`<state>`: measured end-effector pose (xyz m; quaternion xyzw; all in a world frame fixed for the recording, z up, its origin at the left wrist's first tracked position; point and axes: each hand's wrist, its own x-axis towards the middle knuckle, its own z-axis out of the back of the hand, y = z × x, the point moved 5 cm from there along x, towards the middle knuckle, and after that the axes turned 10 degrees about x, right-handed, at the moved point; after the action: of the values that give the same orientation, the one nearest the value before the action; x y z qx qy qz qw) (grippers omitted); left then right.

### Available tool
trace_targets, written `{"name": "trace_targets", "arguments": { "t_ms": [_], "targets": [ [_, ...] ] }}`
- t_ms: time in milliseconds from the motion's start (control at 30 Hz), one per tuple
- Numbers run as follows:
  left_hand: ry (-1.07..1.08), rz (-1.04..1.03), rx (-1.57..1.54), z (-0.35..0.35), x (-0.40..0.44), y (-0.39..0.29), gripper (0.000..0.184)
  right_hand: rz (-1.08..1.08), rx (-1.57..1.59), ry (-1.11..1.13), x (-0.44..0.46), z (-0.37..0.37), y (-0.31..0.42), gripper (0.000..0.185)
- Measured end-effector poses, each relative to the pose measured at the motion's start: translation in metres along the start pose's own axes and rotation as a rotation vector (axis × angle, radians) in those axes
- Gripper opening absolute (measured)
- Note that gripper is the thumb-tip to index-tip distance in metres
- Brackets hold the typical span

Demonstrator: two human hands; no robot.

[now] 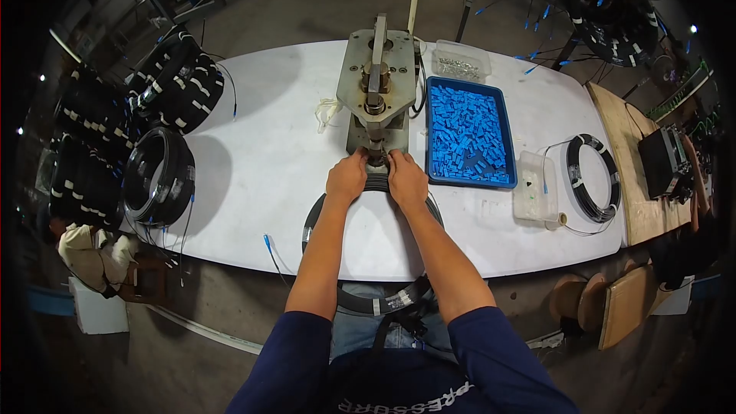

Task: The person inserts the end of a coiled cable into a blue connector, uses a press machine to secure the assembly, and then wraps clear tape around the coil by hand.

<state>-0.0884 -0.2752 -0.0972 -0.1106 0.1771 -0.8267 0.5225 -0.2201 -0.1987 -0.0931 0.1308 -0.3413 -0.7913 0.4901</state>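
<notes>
A metal bench press with an upright lever arm stands at the middle of the white table. My left hand and my right hand meet the foot of the press from either side, fingers closed around something small under its ram. What they pinch is hidden by the fingers and too small to make out. Just below the hands runs a black cable coil, which lies on the table between my forearms and hangs over the front edge against my lap. One cable end with a blue connector sticks out to the left.
Right of the press stands a dark blue tray of small blue parts, with a clear box behind it. Further right are a clear container and another cable coil. Black coils are stacked on the left. A device sits far right.
</notes>
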Motion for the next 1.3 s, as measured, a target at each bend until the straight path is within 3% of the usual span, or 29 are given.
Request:
{"name": "trace_targets", "arguments": {
  "t_ms": [1300],
  "targets": [
    [-0.075, -0.067, 0.035, 0.0014, -0.0027, -0.0016, 0.025, 0.062, -0.051, -0.035, -0.0017, -0.0013, 0.0015, 0.021]
  ]
}}
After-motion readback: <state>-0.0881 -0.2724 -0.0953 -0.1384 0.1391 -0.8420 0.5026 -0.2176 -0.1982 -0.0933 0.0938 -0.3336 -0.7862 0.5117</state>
